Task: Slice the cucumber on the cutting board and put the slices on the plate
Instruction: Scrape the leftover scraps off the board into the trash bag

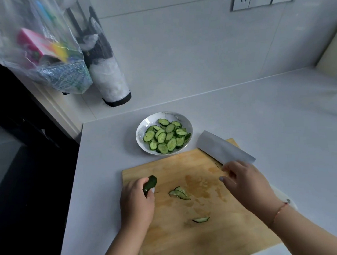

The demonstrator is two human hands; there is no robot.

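head view: the left hand (135, 200) curls its fingers (147, 189) round a dark green cucumber end (150, 184) at the left edge of the wooden cutting board (190, 234). the right hand (243, 179) grips the handle of a broad cleaver (224, 148), fingers closed on it, the blade lying out over the board's far right corner. a small heap of slices (179, 192) lies mid-board, and one more slice (201, 220) lies nearer the person. the white plate (142, 129), touching the board's far edge on the grey worktop (261, 111), is heaped with cucumber slices (167, 136). plastic bags (46, 52) hang on the wall to the left.
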